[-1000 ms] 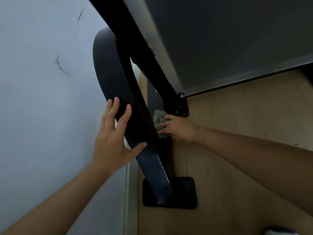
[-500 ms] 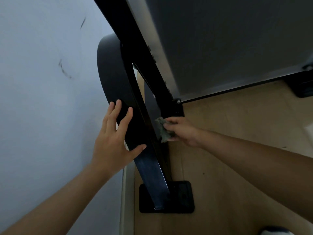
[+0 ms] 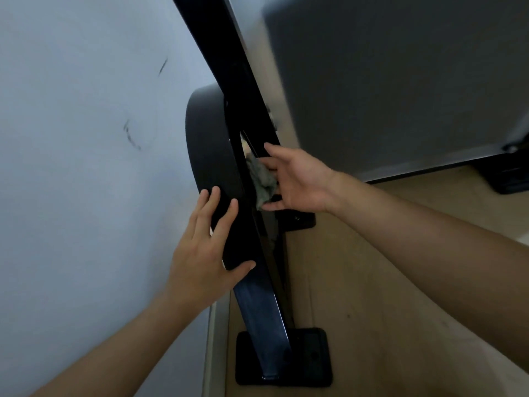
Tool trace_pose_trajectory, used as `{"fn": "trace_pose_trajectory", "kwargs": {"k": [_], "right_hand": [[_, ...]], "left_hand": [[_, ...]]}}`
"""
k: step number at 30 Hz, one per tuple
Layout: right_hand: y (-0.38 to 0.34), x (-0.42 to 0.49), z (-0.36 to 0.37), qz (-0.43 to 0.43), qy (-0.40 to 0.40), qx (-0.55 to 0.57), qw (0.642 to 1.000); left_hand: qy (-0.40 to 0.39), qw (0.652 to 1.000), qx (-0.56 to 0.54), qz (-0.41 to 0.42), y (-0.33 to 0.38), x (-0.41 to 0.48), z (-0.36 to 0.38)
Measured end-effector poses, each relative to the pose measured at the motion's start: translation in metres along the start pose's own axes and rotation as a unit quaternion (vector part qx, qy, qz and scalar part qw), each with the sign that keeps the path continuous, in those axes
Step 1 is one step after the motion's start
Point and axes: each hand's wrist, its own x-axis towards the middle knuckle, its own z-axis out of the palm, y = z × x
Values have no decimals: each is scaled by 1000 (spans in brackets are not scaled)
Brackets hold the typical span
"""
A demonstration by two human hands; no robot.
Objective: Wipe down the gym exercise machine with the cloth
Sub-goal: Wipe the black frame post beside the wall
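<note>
Looking down along a pale, scuffed wall (image 3: 86, 167) at the gym exercise machine (image 3: 257, 310): grey panel (image 3: 400, 81) upper right, slanted black post dropping to a foot plate (image 3: 312, 356) on the wooden floor (image 3: 372, 310). Bracing with the left hand (image 3: 200, 267), fingers spread wide and flat on the curved black cover (image 3: 206, 144), thumb across the post. Pressing the bunched cloth (image 3: 262, 179) with the right hand (image 3: 300, 181) into the narrow gap behind the post, fingers extended, thumb just under the cloth. Cannot tell how firmly held. Risks, as judged:
- dropping the cloth into the gap, given so loose a hold
- snagging on the bolted bracket (image 3: 300, 222) just below
- pinching fingertips where the slot narrows
</note>
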Motion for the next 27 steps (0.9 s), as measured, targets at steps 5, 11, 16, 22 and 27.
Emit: {"fn": "trace_pose_trajectory", "kwargs": {"k": [5, 11, 16, 22, 27], "right_hand": [[5, 3, 11, -92, 24, 50, 994], [48, 1, -5, -59, 48, -14, 997], [78, -1, -28, 34, 71, -86, 993], [86, 15, -48, 25, 231, 170, 958], [72, 27, -29, -13, 254, 320, 913]], "left_hand": [[-7, 1000, 7, -8, 2, -1, -2], [-10, 1000, 2, -10, -2, 0, -1], [-12, 1000, 11, -15, -7, -1, -1], [-15, 1000, 13, -17, -4, -1, -9], [-25, 999, 18, -23, 1, -2, -15]]}}
